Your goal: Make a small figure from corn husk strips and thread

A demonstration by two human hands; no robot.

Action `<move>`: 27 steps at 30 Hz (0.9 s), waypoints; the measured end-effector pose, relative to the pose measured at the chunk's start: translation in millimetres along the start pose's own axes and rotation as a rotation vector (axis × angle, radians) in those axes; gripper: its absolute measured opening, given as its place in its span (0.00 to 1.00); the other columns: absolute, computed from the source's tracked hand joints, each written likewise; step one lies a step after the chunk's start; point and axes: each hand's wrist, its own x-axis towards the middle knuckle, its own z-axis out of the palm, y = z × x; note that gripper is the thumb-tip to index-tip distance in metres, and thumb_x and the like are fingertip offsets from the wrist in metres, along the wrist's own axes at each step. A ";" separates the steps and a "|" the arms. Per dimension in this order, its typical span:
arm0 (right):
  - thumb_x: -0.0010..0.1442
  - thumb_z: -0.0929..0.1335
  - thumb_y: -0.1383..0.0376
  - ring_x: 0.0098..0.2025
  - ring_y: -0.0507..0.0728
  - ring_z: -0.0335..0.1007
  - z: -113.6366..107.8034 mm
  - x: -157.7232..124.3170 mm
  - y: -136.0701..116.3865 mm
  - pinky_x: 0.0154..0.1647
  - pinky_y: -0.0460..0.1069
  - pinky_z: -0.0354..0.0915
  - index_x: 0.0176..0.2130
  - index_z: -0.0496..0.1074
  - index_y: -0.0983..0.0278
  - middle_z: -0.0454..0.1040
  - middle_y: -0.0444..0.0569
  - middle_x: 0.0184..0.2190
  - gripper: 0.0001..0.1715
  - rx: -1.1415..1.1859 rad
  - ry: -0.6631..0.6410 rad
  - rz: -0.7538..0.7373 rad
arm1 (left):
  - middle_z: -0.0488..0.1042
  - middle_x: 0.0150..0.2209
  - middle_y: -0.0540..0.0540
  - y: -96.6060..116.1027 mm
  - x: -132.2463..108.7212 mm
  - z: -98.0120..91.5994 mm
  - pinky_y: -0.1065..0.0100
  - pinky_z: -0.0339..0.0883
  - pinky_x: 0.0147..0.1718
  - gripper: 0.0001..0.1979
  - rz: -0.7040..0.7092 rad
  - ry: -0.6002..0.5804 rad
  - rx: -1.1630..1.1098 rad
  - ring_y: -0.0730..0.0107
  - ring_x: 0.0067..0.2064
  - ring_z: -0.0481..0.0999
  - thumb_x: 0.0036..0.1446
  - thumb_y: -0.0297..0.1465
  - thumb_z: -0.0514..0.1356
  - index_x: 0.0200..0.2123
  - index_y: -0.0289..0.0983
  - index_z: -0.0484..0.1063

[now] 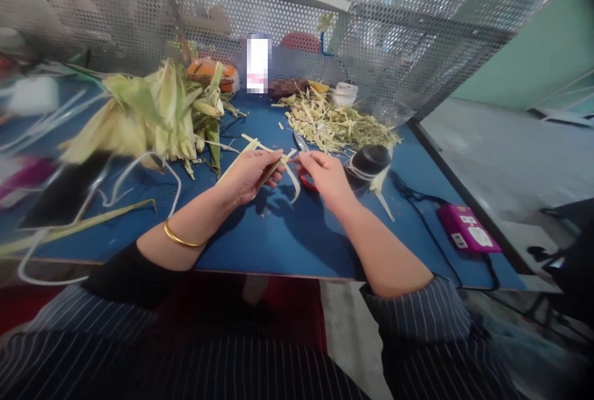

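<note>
My left hand is closed around a small bundle of pale corn husk strips, pinched between thumb and fingers. One curled husk strip hangs down between my two hands. My right hand is closed in a pinch at the strip's upper end, close to the left fingertips; its exact hold is partly hidden. Under the right hand lies a pair of scissors, blades pointing away, its red handle partly covered by the fingers. A dark round spool wrapped with pale cord stands just right of that hand.
A large pile of corn husks lies at the back left. Husk scraps are heaped at the back right, before a perforated metal screen. A purple power strip with black cable sits on the right; a phone and white cable lie left.
</note>
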 end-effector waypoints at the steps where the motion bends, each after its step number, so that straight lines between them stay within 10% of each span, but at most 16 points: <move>1: 0.55 0.69 0.52 0.26 0.50 0.64 0.2 2.0 2.1 0.29 0.47 0.59 0.31 0.73 0.64 0.72 0.45 0.26 0.17 0.127 -0.019 0.082 | 0.73 0.23 0.47 -0.2 -0.3 0.3 0.72 0.60 0.18 0.11 -0.003 -0.018 0.012 0.77 0.20 0.69 0.53 0.36 0.63 0.26 0.33 0.72; 8: 0.42 0.76 0.58 0.22 0.46 0.59 8.1 2.6 11.3 0.25 0.45 0.58 0.27 0.69 0.63 0.68 0.39 0.22 0.16 0.498 -0.053 0.208 | 0.66 0.19 0.51 -5.0 -7.3 5.8 0.73 0.47 0.16 0.13 0.046 -0.090 0.175 0.80 0.18 0.62 0.48 0.38 0.67 0.24 0.34 0.70; 16: 0.50 0.71 0.60 0.23 0.48 0.58 12.5 1.7 15.3 0.28 0.47 0.59 0.22 0.65 0.63 0.65 0.41 0.20 0.14 0.262 0.042 0.054 | 0.60 0.15 0.53 -5.6 -6.8 7.8 0.69 0.41 0.19 0.08 0.049 -0.125 0.210 0.81 0.18 0.54 0.48 0.32 0.65 0.21 0.35 0.72; 21: 0.53 0.70 0.59 0.40 0.56 0.68 -7.8 9.6 7.3 0.43 0.52 0.63 0.37 0.72 0.61 0.73 0.50 0.39 0.12 -0.133 0.325 -0.287 | 0.59 0.15 0.52 -2.1 -11.0 7.3 0.69 0.41 0.18 0.13 0.047 -0.158 0.274 0.80 0.18 0.53 0.48 0.37 0.66 0.20 0.35 0.71; 27: 0.54 0.70 0.54 0.29 0.53 0.68 -13.0 5.0 -3.1 0.33 0.50 0.65 0.28 0.75 0.62 0.73 0.45 0.25 0.14 -0.056 -0.161 -0.091 | 0.58 0.14 0.52 -2.2 -16.9 9.8 0.70 0.44 0.19 0.18 0.096 -0.268 0.409 0.80 0.17 0.53 0.50 0.38 0.64 0.14 0.36 0.66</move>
